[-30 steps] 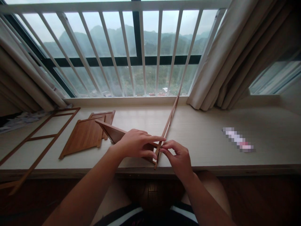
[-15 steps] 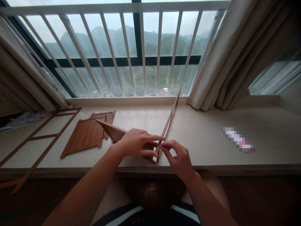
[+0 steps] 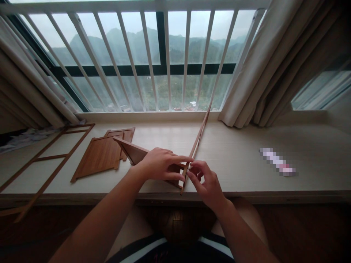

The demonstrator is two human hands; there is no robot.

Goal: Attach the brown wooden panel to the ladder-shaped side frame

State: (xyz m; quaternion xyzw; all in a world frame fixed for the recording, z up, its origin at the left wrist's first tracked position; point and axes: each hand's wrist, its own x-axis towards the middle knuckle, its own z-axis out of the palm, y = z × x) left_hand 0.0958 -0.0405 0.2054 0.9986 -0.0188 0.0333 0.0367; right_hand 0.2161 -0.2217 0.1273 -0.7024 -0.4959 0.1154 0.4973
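Wide pale wooden sill (image 3: 246, 146) running the full width beneath a large window (image 3: 175, 44), which is guarded inside by slanted white bars (image 3: 187, 62) and crossed by a dark frame (image 3: 161, 69). Beige curtains (image 3: 263, 73) hang gathered at right, a second set (image 3: 33, 91) at left. Overcast daylight; green hills (image 3: 123, 40) lie beyond. Dark wood floor (image 3: 301, 233) lies below the sill's front edge

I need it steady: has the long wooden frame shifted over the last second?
No. The long wooden frame still runs from the sill's front edge to the same white railing bar.
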